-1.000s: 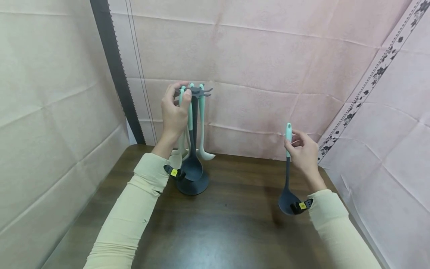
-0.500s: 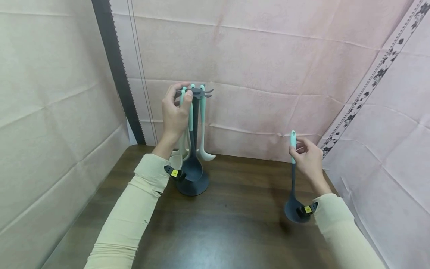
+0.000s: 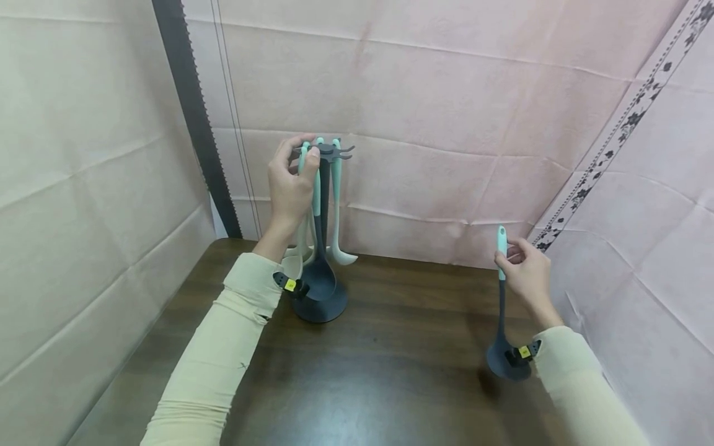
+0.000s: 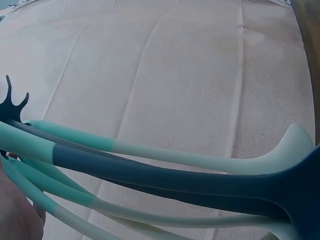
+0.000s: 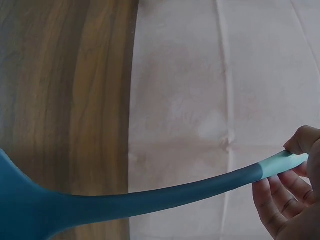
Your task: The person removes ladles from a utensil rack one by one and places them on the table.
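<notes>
On the left, my left hand [image 3: 291, 186] grips the top of a dark utensil stand [image 3: 329, 307], its thumb over the hooked head. Mint-handled utensils hang from the stand: a dark spoon [image 3: 320, 279] in front and a white ladle [image 3: 341, 255] on the right, with other pale ones partly hidden by the hand. Over at the right, my right hand [image 3: 528, 269] pinches the mint handle of a dark cooking spoon [image 5: 200, 192] between thumb and fingers. That spoon hangs bowl down; its bowl is partly behind the wrist camera.
A brown wooden table [image 3: 390, 347] lies under both hands. Pale cloth walls [image 3: 424, 155] close off the back and both sides. Empty hooks [image 4: 17, 102] stick out from the stand's head.
My right hand has moved to the right and down towards me, carrying the cooking spoon away from the stand. My left hand stays on the stand's top.
</notes>
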A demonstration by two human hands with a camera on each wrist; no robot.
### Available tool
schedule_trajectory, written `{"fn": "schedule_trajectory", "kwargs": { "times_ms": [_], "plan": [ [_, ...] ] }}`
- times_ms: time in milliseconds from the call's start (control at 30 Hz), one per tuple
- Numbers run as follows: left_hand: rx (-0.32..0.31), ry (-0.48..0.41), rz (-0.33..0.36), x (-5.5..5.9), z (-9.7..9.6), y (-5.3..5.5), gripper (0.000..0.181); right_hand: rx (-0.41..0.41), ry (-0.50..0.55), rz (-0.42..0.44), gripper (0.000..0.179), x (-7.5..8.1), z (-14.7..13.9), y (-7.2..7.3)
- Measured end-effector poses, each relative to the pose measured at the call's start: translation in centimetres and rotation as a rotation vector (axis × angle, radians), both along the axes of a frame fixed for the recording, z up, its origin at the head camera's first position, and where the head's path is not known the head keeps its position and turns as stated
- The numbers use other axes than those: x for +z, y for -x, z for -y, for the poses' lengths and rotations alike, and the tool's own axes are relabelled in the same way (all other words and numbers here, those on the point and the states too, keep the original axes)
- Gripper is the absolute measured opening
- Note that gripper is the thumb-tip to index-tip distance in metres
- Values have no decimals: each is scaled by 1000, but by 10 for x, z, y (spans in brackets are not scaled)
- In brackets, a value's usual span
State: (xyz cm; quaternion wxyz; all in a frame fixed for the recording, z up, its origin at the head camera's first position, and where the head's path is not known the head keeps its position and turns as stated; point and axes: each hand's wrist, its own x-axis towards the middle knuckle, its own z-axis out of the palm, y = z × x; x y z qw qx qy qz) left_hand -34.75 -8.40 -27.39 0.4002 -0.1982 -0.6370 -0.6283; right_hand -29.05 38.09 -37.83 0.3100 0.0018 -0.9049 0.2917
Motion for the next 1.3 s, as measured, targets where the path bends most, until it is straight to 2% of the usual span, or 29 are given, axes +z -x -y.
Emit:
{"fn": "schedule_trajectory", "kwargs": {
  "times_ms": [200,400,767,867,1033,1300],
  "plan": [
    [13,4,5,-1,0,0,51,-23,-18,17,35,-9,-13,-2],
    [6,-12,-17,-3,3,2,53,-14,-43,76,36,-20,-26,-6],
    [4,3,-9,-1,3,0,55,-25,-79,172,34,-41,-54,-15],
    [8,5,-7,-1,2,0,55,-26,-87,175,29,-46,-61,-16],
    [5,5,-1,0,1,1,55,-34,-97,185,26,-51,-71,-18],
    [5,2,-9,1,0,1,53,-53,-124,260,34,-56,-84,-26]
  ]
}}
